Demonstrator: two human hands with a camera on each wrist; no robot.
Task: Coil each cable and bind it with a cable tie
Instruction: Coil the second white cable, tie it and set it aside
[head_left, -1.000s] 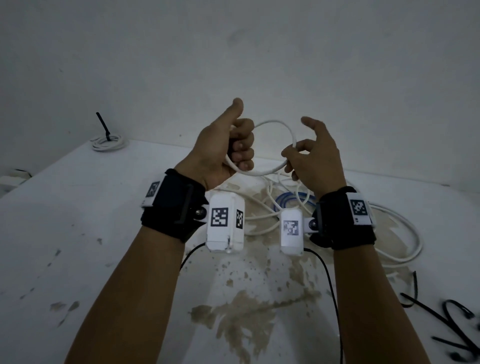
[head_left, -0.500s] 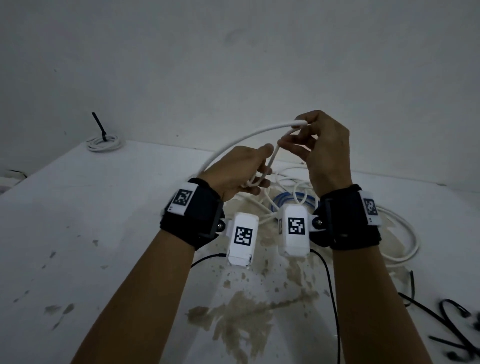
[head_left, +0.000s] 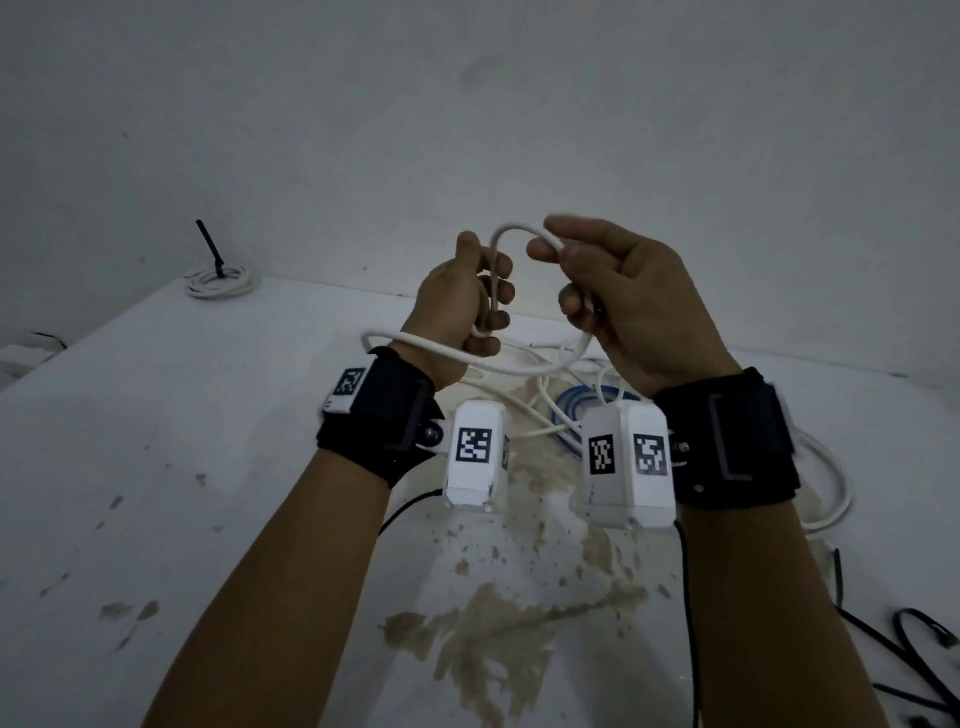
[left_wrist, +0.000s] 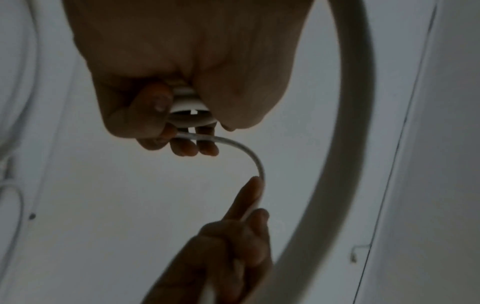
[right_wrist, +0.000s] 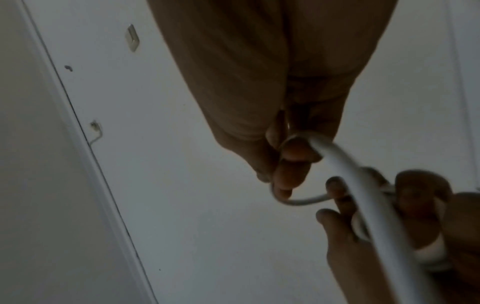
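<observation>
I hold a thin white cable (head_left: 511, 230) up in front of the wall with both hands. My left hand (head_left: 470, 304) grips a few gathered turns of it, thumb up. A short arch of cable runs across to my right hand (head_left: 602, 291), whose fingers curl round it. One wide loop (head_left: 441, 353) hangs past my left wrist. In the left wrist view my left hand (left_wrist: 161, 115) grips the bundled turns (left_wrist: 191, 107), and the fingertips (left_wrist: 249, 197) of my right hand pinch the strand. In the right wrist view my right hand (right_wrist: 291, 162) hooks the cable (right_wrist: 345, 168).
The cable's loose rest (head_left: 826, 499) lies tangled on the stained white table (head_left: 156, 467), with a blue coiled cable (head_left: 569, 413) under my hands. A tied white coil (head_left: 221, 280) sits back left. Black cable ties (head_left: 914, 654) lie at the right front edge.
My left hand has risen and turned thumb-up with the turns in it. My right hand has come down level with it, and a new wide loop hangs by my left wrist.
</observation>
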